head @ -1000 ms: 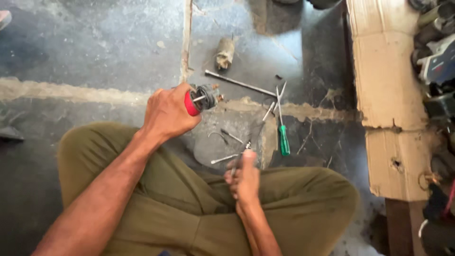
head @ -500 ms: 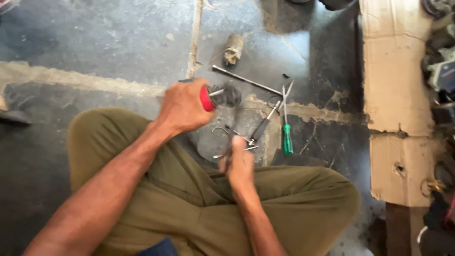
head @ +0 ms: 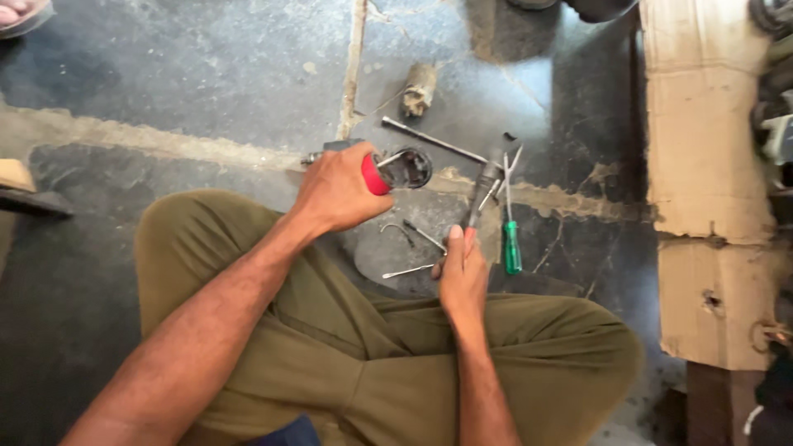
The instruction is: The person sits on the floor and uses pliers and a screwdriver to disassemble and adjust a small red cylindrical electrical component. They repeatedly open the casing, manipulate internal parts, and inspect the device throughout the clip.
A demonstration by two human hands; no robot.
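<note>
left hand (head: 337, 194): grip wrapped around red-and-metal cylindrical part (head: 395, 170), held above floor (head: 165, 74); looks rigid, fairly heavy, best held round its body | right hand (head: 462, 277): pinching dark slim tool (head: 481, 192), stiff, light | green screwdriver (head: 511, 235) just beside

Bare floor (head: 206, 74) is lying open to the far left, giving a hand easy passage there. Ahead of the crossed legs (head: 372, 363), loose tools are crowding the way: a long rod (head: 434, 140), a green screwdriver (head: 511, 239), bent wires (head: 405, 235). A cardboard slab (head: 710, 165) is walling off the right side, leaving only a narrow dark strip beside it.
</note>
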